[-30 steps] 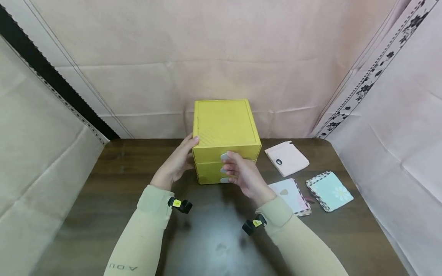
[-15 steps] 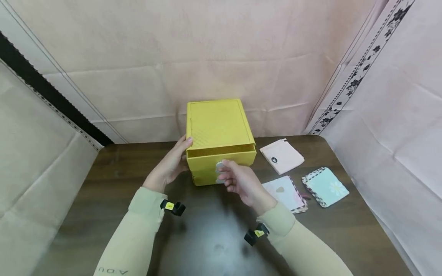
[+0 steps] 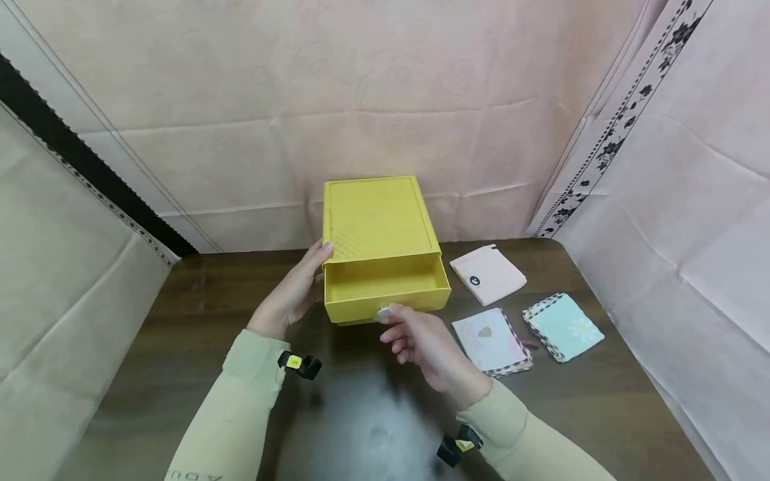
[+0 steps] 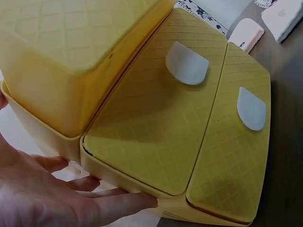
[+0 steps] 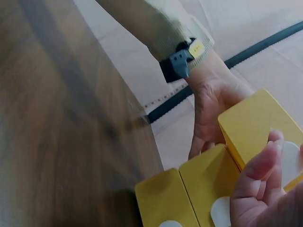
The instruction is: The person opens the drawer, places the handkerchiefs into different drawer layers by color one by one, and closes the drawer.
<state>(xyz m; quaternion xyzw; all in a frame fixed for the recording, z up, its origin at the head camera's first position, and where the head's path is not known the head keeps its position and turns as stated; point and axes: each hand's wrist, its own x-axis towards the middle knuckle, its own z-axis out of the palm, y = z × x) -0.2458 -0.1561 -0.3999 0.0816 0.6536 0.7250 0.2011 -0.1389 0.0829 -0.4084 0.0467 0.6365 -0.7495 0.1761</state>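
Observation:
A yellow drawer box (image 3: pixel 379 217) stands at the table's back edge. Its top drawer (image 3: pixel 397 298) is pulled out, and no contents are seen inside. My right hand (image 3: pixel 427 344) pinches the white tab handle (image 3: pixel 383 312) of that drawer between thumb and fingers. On the box's left side rests my left hand (image 3: pixel 291 297), thumb near the top front edge. In the left wrist view its fairly straight fingers (image 4: pixel 125 202) lie along the side wall. The middle drawer (image 4: pixel 147 118) and bottom drawer (image 4: pixel 232 156) are closed, each with a white tab.
Right of the box lie three small folded cloths: a pink one (image 3: pixel 488 275), a pale one with a heart shape (image 3: pixel 490 337) and a mint one with a flower (image 3: pixel 568 327). Pale fabric (image 3: pixel 385 87) hangs behind the brown table (image 3: pixel 361 414) and along its sides.
The top drawer has gone from closed to well pulled out toward me, with my right hand moving back and slightly down on its tab. My left hand has stayed on the box's side.

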